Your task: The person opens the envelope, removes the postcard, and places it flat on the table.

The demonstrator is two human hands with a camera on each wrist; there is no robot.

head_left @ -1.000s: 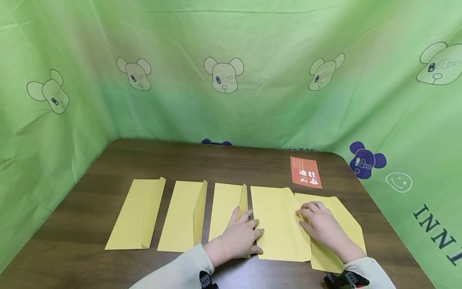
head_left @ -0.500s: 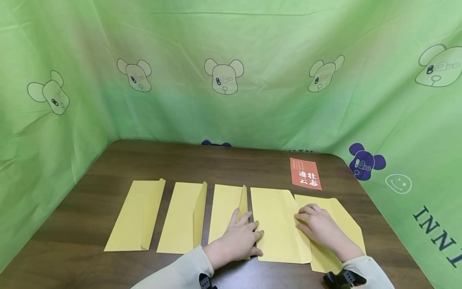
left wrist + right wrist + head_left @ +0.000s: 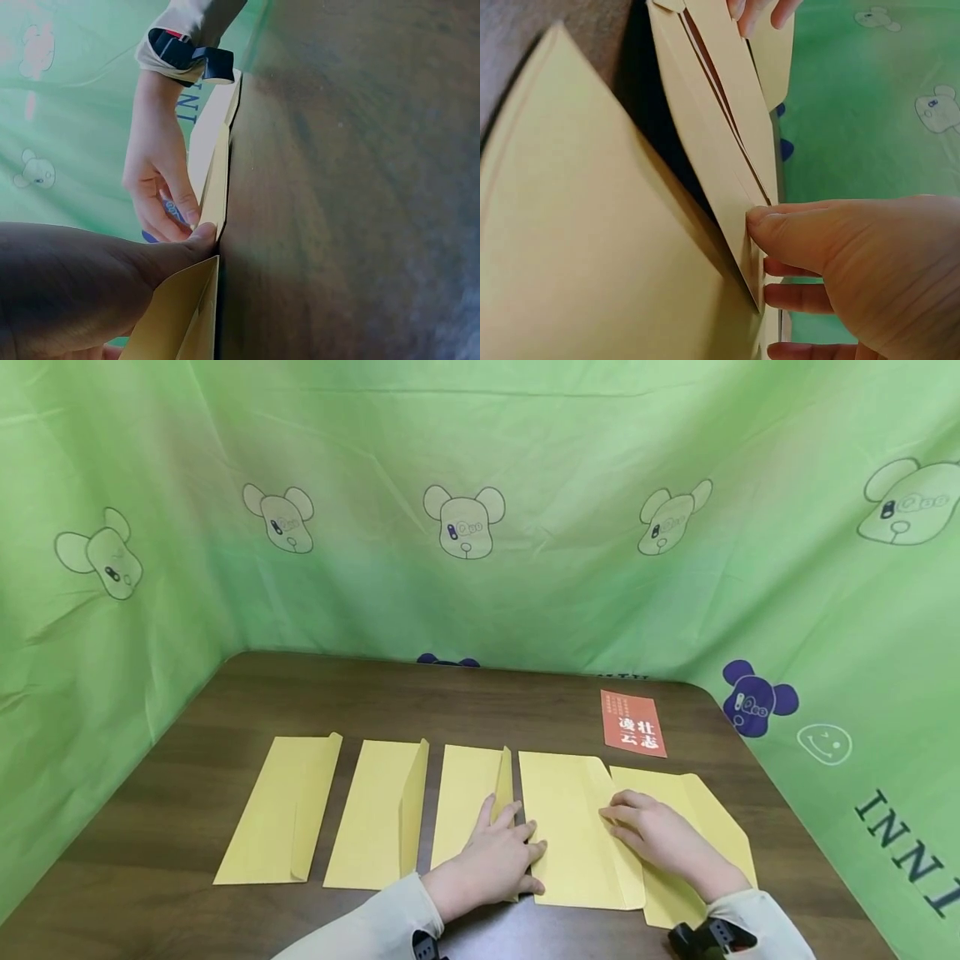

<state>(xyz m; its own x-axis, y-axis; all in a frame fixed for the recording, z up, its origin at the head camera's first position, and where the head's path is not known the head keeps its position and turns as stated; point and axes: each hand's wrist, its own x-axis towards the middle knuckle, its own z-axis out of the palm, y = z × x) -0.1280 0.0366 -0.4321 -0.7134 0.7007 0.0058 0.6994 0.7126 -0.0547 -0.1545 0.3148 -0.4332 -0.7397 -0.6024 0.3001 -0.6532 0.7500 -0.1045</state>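
Note:
In the head view, several yellow paper envelopes lie side by side. My left hand (image 3: pixel 497 860) spreads its fingers over the third envelope (image 3: pixel 467 777) and the left edge of the fourth envelope (image 3: pixel 564 827). Its thumb (image 3: pixel 201 232) presses near that envelope's lower edge in the left wrist view. My right hand (image 3: pixel 658 833) is at the fourth envelope's flap side, above the rightmost envelope (image 3: pixel 716 814). In the right wrist view, its thumb (image 3: pixel 776 225) touches the flap (image 3: pixel 697 135), beside a narrow slit in the envelope. The other fingers extend forward, their tips at the paper.
A red card (image 3: pixel 633 723) with white characters lies behind the envelopes at the right. Two more envelopes, the leftmost envelope (image 3: pixel 273 810) and the second envelope (image 3: pixel 372 814), lie to the left. A green printed cloth (image 3: pixel 465 610) surrounds the brown wooden table (image 3: pixel 172 793).
My right hand has moved slightly left over the fourth envelope's flap side. The left hand stays in place. The head view has shifted a little.

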